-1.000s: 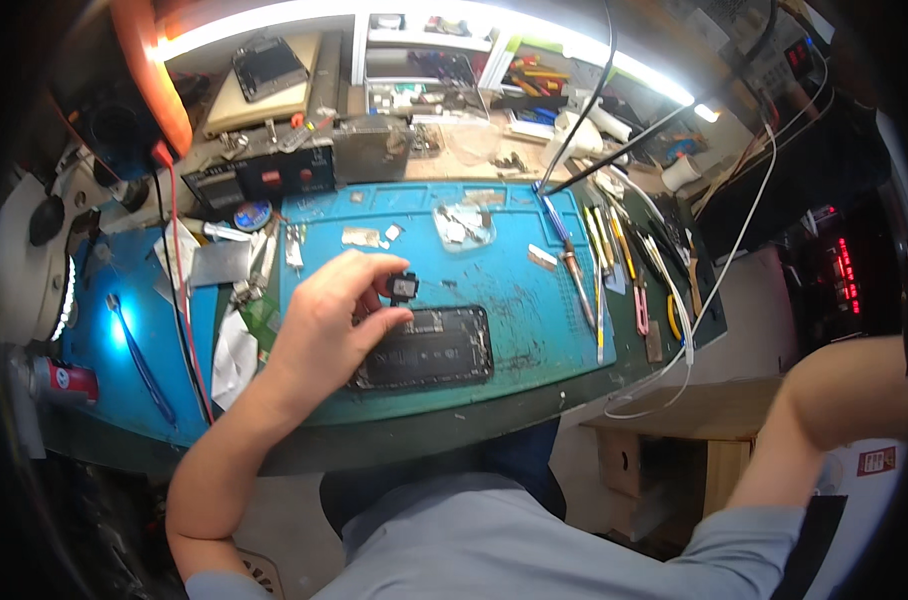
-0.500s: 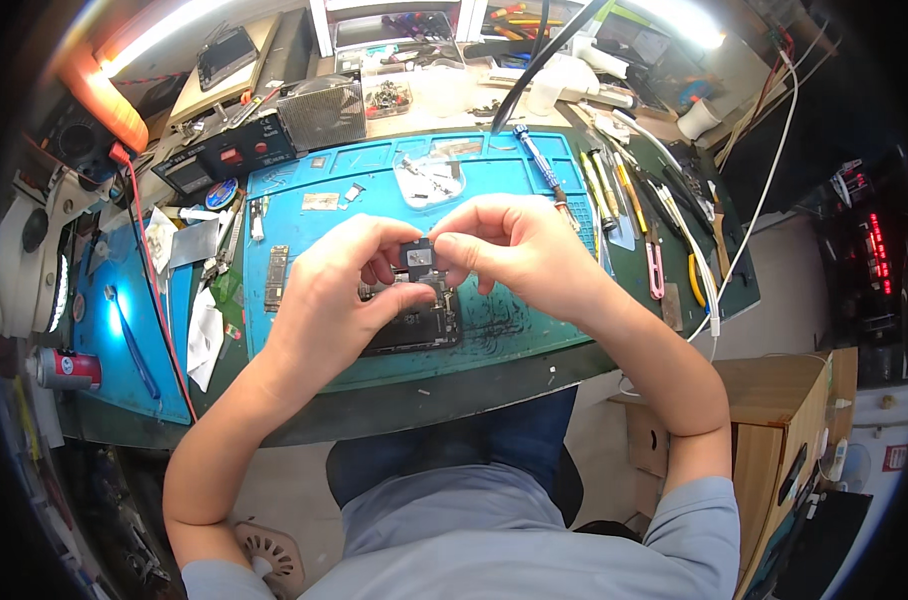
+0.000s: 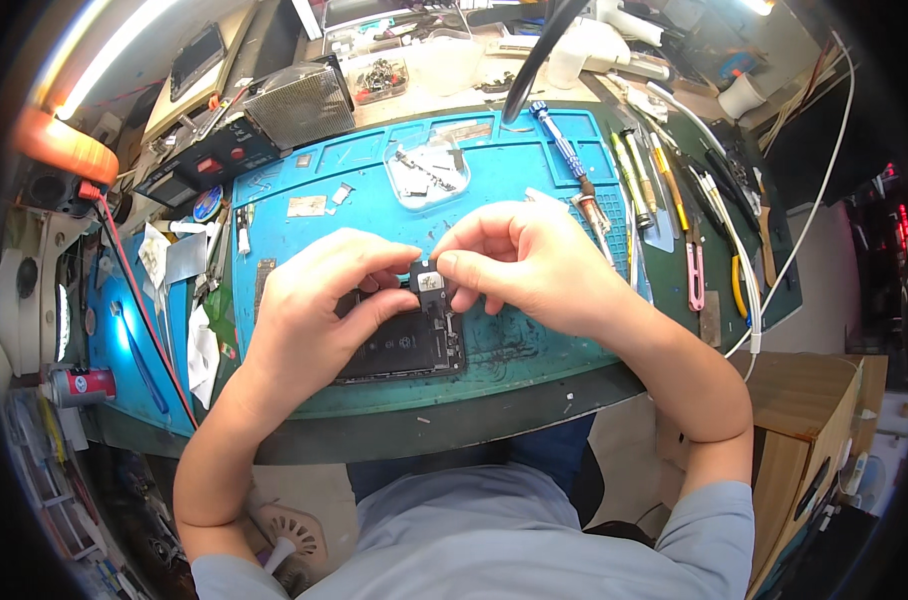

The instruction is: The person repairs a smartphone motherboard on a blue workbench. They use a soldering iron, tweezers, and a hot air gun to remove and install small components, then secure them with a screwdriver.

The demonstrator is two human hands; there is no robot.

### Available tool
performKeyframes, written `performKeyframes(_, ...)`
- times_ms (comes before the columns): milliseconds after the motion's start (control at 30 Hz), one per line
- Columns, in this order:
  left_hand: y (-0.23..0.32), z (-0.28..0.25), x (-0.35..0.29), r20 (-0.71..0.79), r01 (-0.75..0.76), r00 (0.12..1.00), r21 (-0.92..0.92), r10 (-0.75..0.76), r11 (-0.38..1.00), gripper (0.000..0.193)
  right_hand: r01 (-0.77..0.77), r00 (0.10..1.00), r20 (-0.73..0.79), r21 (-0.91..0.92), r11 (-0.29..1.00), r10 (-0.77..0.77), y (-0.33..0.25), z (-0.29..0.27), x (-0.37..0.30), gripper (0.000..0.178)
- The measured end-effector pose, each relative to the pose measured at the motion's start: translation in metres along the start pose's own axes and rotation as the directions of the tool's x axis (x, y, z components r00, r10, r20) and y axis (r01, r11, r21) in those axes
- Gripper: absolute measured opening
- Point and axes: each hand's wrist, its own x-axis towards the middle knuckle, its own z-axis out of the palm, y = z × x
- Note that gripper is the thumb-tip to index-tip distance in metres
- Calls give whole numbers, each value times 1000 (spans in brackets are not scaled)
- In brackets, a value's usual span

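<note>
— How far along does this look?
— Partway, I'd judge: the flat black phone body (image 3: 404,345) lies opened on the blue work mat (image 3: 284,240), with its dark battery (image 3: 389,345) bare. The small black module with a silver patch (image 3: 430,284) is off the mat, between your hands, at the phone's far right part; whether it touches the phone, I can't tell.
— And the grip?
— Your right hand (image 3: 534,265) appears to pinch the module's right edge. Your left hand's (image 3: 319,300) fingertips come close to its left edge; I can't tell whether they grasp.
— Containers?
— Beyond your hands, a clear plastic tray (image 3: 423,204) holds small dark and silvery parts; farther left, a clear box (image 3: 381,97) holds tiny metallic pieces.
</note>
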Motion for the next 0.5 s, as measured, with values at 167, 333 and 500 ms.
performKeyframes(167,7,1,1,22,99,995,-20,-99,995,33,-27,999,-19,-29,999,26,3,4,1,20)
performKeyframes(333,4,0,3,54,22,998,46,-25,999,32,-56,998,-19,-79,995,55,1,2,0,20)
performKeyframes(500,1,3,-1,42,13,999,49,-16,999,31,-82,996,-38,-118,990,78,-1,5,-1,20)
